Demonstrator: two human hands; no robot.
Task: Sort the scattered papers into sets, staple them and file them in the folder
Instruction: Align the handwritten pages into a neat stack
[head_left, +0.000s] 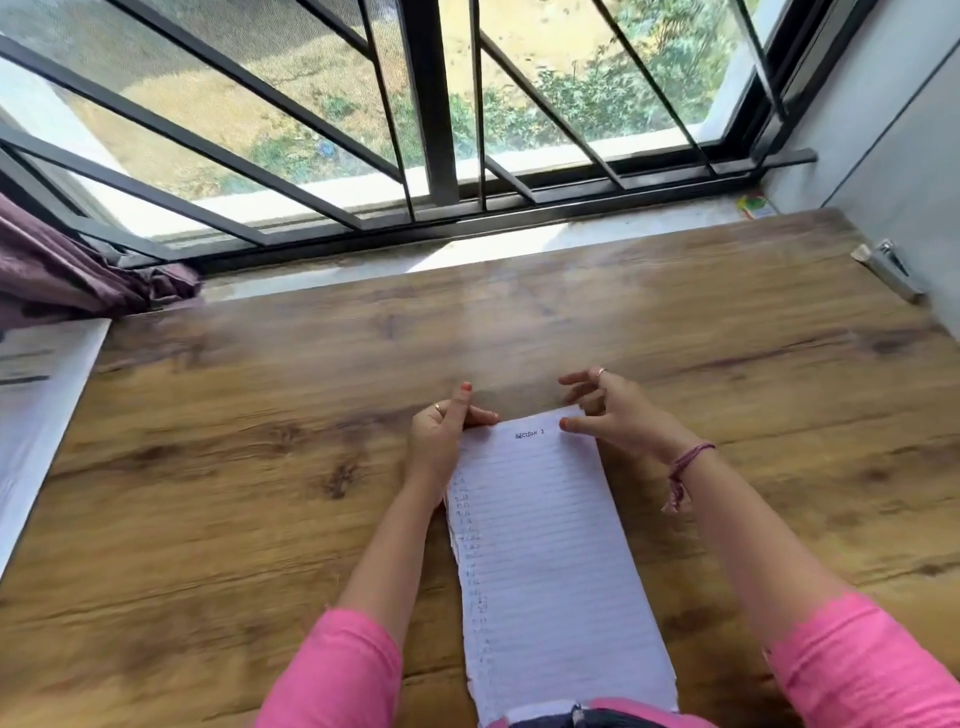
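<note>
Left hand (441, 431) gripping paper stack (545, 545), right hand (613, 410) fingertips touching, one stapler (891, 267)

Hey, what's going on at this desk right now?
A person in pink sleeves is squaring up a stack of lined papers on the wooden desk. The left hand pinches the stack's top left corner, while the right hand touches the top right corner with its fingertips. A stapler lies unused at the far right. Nothing looks stapled yet.

Purple curtain (62, 270) far left; barred window (441, 130) behind wooden table (260, 415)
</note>
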